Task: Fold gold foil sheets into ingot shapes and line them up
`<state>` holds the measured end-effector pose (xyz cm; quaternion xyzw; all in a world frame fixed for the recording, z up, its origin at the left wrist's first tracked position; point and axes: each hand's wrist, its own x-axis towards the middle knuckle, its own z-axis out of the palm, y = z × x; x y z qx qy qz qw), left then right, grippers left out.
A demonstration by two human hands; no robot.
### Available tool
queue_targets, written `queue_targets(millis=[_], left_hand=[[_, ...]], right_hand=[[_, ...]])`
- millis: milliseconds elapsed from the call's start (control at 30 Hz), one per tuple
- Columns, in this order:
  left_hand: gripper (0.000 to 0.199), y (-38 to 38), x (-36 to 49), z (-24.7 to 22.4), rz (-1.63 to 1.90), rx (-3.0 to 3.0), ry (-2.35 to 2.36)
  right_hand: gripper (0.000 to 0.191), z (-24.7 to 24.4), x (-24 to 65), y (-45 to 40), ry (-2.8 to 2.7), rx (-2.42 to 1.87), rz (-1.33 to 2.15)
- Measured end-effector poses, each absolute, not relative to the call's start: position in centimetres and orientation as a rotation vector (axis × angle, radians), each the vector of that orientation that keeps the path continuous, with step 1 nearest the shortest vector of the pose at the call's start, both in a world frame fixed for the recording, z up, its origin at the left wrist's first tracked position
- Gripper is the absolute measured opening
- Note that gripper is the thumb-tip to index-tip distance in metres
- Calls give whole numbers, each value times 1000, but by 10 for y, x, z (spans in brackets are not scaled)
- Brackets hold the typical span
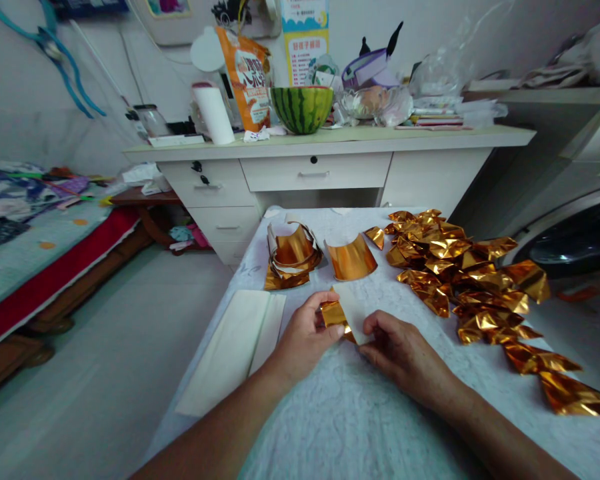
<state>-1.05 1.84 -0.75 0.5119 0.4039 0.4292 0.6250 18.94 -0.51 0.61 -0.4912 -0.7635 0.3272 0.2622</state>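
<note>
My left hand (307, 337) is closed on a small folded piece of gold foil (335, 315), near the middle of the cloth-covered table. A white paper piece (351, 310) lies against the foil, its right edge pinched by my right hand (393, 343). Just beyond my hands sits a curved gold foil sheet (353, 259). To its left is a bundle of curled gold and white strips (293, 253). Folded white sheets (230, 347) lie left of my left hand. Many crumpled gold foil pieces (445, 250) spread along the right side.
The table (320, 427) has a pale cloth. Behind it stands a white desk (315, 173) holding a watermelon half (302, 107), an orange pouch (247, 83) and a white roll (214, 113). A bed (45, 247) is at left, a washing machine (575, 227) at right.
</note>
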Motion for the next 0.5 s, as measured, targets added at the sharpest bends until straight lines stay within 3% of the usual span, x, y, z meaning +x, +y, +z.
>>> queue_targets(millis=[267,500], left_hand=[[41,17,-7,-1,889,1177,944],[40,16,-7,-12,875,1539,1107]], right_hand=[[49,1,192,-1,-2162,-1131,407],[31,8,193,-4,-2341,-1032,483]])
